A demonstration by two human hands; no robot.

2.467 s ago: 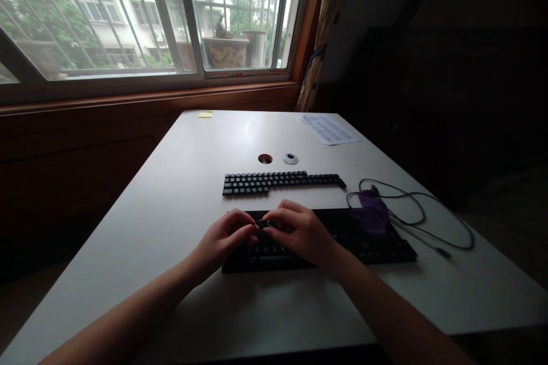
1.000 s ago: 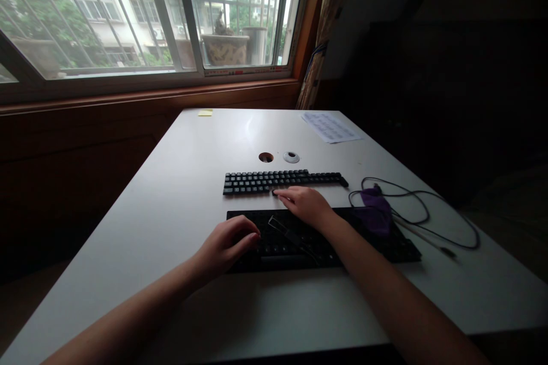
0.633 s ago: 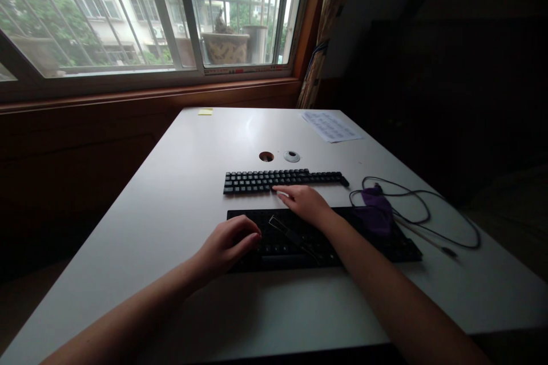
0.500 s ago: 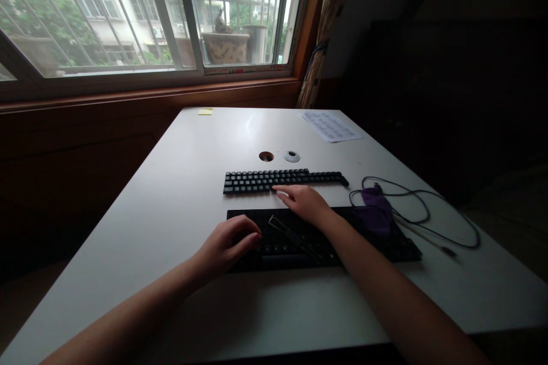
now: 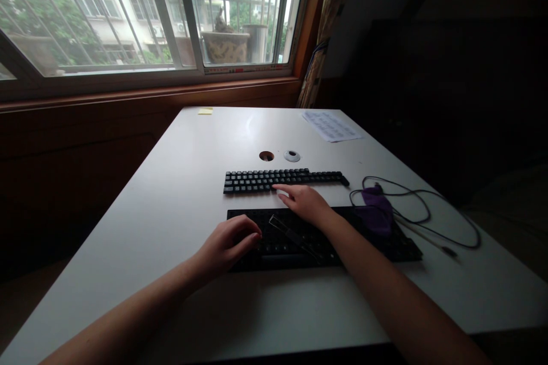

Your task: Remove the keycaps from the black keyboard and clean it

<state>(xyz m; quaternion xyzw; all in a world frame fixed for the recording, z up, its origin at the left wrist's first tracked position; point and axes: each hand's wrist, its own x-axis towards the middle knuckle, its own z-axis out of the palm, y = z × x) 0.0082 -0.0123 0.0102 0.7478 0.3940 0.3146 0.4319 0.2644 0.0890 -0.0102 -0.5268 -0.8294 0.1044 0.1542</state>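
A black keyboard (image 5: 377,239) lies on the white desk (image 5: 184,194) in front of me. Beyond it, loose black keycaps (image 5: 257,180) are laid out in rows. My left hand (image 5: 225,245) rests curled on the keyboard's left end, fingertips pressing the keys, with nothing visible in it. My right hand (image 5: 306,204) reaches past the keyboard, its fingers held together and their tips at the near edge of the keycap rows. Whatever they pinch is too small to make out. A thin wire tool (image 5: 293,234) lies slanted on the keyboard between my hands.
A purple cloth (image 5: 374,208) and a looped black cable (image 5: 428,219) lie at the keyboard's right end. Farther back are a cable hole (image 5: 266,155), a white cap (image 5: 292,155), a printed sheet (image 5: 329,126) and a yellow note (image 5: 205,110). A window fills the wall behind.
Since 2.5 s ago my right hand left the keyboard and went forward to the keycap rows, and the wire tool now lies on the keys. Over the last second almost nothing moved.
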